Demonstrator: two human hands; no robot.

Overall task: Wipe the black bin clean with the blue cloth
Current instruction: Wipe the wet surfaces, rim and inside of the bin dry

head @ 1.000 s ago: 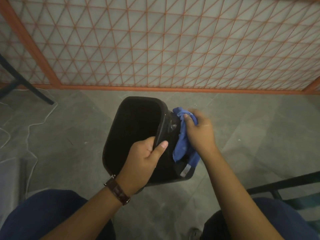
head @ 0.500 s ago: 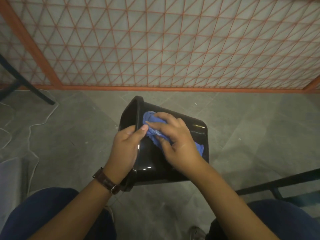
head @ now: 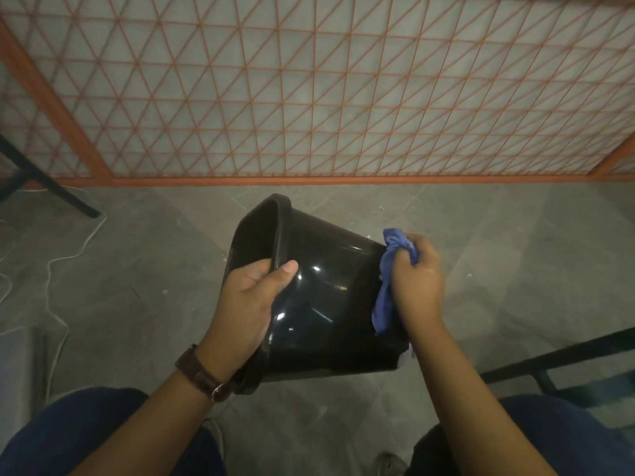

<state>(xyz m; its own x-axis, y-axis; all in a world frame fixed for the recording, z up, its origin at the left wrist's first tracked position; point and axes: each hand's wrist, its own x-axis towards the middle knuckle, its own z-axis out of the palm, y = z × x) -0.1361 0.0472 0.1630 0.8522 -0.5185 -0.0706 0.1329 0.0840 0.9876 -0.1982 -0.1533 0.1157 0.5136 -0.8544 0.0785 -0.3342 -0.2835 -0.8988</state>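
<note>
Left hand: the left hand (head: 249, 304) grips the rim of the bin, thumb on the glossy outer wall, the other fingers curled over the edge and out of sight inside; a brown watch (head: 202, 374) sits on the wrist.
Right hand: the right hand (head: 417, 283) is closed around a bunched cloth and presses it against the bottom end of the bin.
Cloth: the blue cloth (head: 386, 297) pokes out above the fist and hangs down along the edge of the bin's base, touching the black plastic.
Bin: the black bin (head: 326, 304) is held off the floor between both hands, above the person's knees, tipped on its side; its open mouth faces left and away, its base faces right. Bright glints show on the wall that faces the camera.
Legs: dark blue trousers (head: 86, 438) fill the lower corners of the view.
Floor: grey tiles (head: 144, 269), with a thin white cable (head: 56, 266) snaking at the left.
Background: an orange metal grille (head: 309, 87) stands across the far side; dark metal bars (head: 556, 359) show at the right and a dark leg at the upper left.
</note>
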